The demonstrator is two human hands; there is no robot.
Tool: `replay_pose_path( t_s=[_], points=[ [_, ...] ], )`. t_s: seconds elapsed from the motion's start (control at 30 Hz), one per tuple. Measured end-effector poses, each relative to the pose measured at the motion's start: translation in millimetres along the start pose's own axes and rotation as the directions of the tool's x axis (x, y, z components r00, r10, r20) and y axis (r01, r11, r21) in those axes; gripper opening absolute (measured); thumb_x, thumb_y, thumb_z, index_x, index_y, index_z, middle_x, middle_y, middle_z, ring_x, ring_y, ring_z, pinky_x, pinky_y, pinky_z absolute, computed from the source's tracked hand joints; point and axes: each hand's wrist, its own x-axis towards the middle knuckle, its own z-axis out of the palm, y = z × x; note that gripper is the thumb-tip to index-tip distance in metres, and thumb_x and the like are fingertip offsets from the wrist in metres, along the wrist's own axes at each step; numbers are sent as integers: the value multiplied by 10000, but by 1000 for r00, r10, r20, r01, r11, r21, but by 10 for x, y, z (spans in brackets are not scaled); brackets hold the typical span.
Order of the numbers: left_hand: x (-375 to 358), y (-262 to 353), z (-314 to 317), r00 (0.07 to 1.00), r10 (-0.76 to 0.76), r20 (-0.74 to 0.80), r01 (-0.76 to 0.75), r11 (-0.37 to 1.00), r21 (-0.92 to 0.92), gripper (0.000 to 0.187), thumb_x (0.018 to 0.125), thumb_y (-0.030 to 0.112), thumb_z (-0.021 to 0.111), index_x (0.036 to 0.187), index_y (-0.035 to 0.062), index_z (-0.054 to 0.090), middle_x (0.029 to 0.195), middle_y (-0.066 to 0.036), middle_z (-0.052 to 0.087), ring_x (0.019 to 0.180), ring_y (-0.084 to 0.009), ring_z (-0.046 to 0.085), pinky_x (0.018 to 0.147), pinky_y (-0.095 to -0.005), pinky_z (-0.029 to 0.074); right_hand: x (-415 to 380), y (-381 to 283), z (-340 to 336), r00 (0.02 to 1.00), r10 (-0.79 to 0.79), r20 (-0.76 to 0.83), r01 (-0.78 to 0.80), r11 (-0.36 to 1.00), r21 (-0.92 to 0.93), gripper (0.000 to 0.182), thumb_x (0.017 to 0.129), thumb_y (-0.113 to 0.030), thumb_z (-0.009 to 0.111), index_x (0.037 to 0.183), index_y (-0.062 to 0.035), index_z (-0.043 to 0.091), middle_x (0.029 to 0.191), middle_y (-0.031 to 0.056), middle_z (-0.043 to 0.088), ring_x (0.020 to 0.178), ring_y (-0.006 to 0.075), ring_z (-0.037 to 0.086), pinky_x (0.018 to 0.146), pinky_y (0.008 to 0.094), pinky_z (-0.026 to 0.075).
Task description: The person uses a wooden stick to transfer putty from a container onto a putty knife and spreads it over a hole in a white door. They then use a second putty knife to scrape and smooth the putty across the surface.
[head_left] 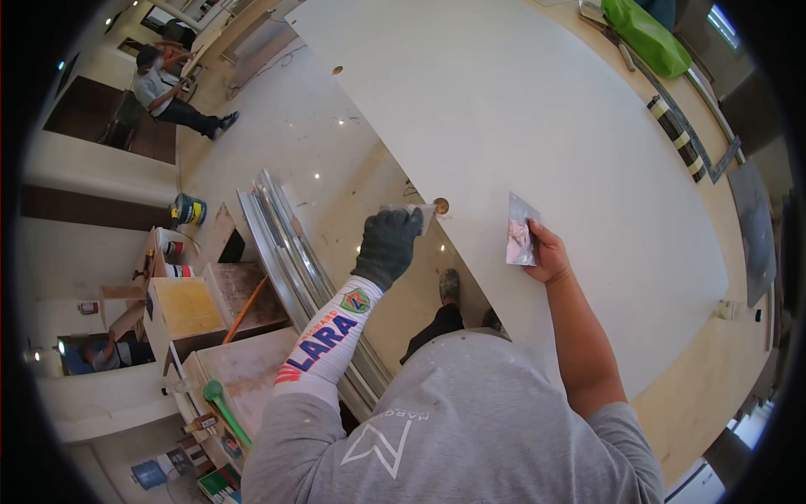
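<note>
Dark-gloved, the left hand [388, 246] has its fingers closed on a thin, pale blade [426, 220], which juts from them toward the near edge of a white panel [604, 151]; whether it touches there I cannot tell. The bare right hand [550, 254] grips a metal plate [518, 208] by one side, thumb on the face and the other fingers mostly hidden beneath, probably to leave the face free as a palette, within easy reach of the gloved fingers. Just beside that thumb lies pink paste [517, 238], lumpy and unevenly smeared; the bare metal around it looks grey and streaked. Just past the left fingertips, a brownish round hole [442, 206] sits inside the panel's edge. The panel spreads pale and smooth beneath and beyond the right fingers. Left of the gloved fingers lie long metal channels [290, 244], perhaps bunched to save floor space. Far past the right fingers rests a green bag [646, 38].
</note>
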Motion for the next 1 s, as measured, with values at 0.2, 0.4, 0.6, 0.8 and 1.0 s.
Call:
replay_pose_path(
  t_s=[0.2, 0.4, 0.6, 0.8, 1.0],
  points=[
    [-100, 60, 107, 1000, 27, -7, -27, 999, 17, 474, 849, 180, 575, 1319, 121, 574, 1123, -66, 559, 1015, -276, 531, 851, -480, 408, 9, 10, 0, 1000, -1, -17, 1, 1000, -9, 380, 1015, -335, 545, 1260, -49, 593, 1169, 95, 699, 1055, 235, 686, 955, 401, 542],
    [-181, 216, 76, 999, 39, -20, -38, 998, 41, 501, 860, 195, 586, 1354, 110, 570, 1162, -78, 592, 1021, -264, 551, 875, -467, 409, 14, 15, -51, 1000, -1, 12, 1, 1000, 1, 373, 1019, -334, 538, 1245, -45, 603, 1166, 92, 702, 1053, 227, 689, 949, 393, 544],
    [-252, 322, 128, 998, 46, 33, -46, 999, 6, 513, 873, 206, 563, 1375, 100, 553, 1181, -77, 595, 985, -266, 554, 868, -455, 401, 10, 20, 38, 1000, 1, -23, -1, 1000, -10, 363, 1024, -326, 523, 1242, -48, 608, 1162, 90, 703, 1049, 226, 691, 943, 388, 546],
    [-291, 459, 69, 998, 66, 17, -63, 989, -135, 530, 822, 152, 593, 1348, 90, 568, 1118, -80, 597, 976, -281, 559, 831, -454, 425, 31, 8, -62, 1000, 18, -5, -18, 1000, -18, 383, 1023, -329, 522, 1269, -45, 591, 1197, 98, 693, 1088, 237, 678, 977, 403, 528],
    [-272, 409, -65, 975, -169, -147, 65, 841, -537, 357, 849, 84, 637, 1206, 71, 651, 973, -110, 666, 929, -317, 629, 817, -454, 501, 21, -3, -46, 1000, 17, 8, -17, 999, -28, 401, 1021, -339, 522, 1290, -48, 583, 1212, 94, 689, 1100, 243, 673, 981, 401, 526]
  ],
)
